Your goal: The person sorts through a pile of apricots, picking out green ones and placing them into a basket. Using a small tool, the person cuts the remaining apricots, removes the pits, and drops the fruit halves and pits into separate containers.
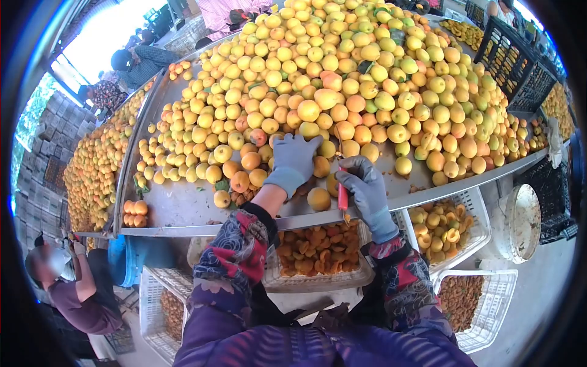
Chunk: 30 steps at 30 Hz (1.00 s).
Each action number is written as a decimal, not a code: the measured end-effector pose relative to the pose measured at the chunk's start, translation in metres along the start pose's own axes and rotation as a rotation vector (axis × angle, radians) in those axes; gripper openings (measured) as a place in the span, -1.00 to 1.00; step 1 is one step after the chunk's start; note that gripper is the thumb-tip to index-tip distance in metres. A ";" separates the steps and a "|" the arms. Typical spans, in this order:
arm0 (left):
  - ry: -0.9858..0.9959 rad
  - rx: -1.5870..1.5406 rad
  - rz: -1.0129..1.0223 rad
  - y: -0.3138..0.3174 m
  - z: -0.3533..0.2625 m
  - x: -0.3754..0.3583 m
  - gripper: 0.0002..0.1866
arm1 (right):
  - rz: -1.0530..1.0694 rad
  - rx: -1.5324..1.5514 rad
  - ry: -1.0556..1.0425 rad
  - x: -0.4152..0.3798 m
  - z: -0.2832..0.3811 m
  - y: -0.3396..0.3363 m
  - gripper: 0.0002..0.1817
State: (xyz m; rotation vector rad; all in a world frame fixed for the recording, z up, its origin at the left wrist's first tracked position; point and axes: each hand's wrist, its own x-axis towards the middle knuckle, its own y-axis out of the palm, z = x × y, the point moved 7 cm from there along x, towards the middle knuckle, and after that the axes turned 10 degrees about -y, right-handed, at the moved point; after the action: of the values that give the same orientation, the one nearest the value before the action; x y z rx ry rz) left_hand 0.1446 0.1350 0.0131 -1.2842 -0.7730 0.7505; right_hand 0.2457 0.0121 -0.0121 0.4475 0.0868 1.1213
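My left hand (292,160), in a grey glove, reaches onto the near edge of a large heap of yellow-orange apricots (309,111). Its fingers are spread and touch the fruit; whatever lies under the palm is hidden. My right hand (367,192), also gloved, is closed around a small knife (342,197) with a red handle, its thin blade appearing to point toward the heap. A loose apricot (318,199) rests on the metal table (174,208) between my hands. Below the table edge, a crate (318,282) holds opened apricot pieces.
At the right stand a crate (480,211) of apricots, a white bucket (524,223) and a crate (498,312) of brown pits or pieces. A white crate (153,293) and blue barrel (125,260) are at the left. A co-worker (82,293) sits at lower left.
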 end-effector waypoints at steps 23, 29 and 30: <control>-0.717 -2.426 -0.388 0.048 0.277 -0.283 -0.67 | -0.153 0.158 0.058 0.003 0.009 -0.020 -0.63; -0.834 -2.429 -0.532 0.082 0.318 -0.336 -0.73 | -0.128 0.212 0.038 0.003 0.010 -0.016 -0.61; -0.846 -2.411 -0.474 0.103 0.327 -0.348 -0.72 | -0.123 0.214 0.039 0.004 0.008 -0.016 -0.61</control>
State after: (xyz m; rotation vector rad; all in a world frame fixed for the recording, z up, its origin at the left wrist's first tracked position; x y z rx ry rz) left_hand -0.3246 0.0322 -0.0784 -2.4809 -2.9606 -0.6613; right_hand 0.2638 0.0073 -0.0102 0.6034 0.2670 1.0034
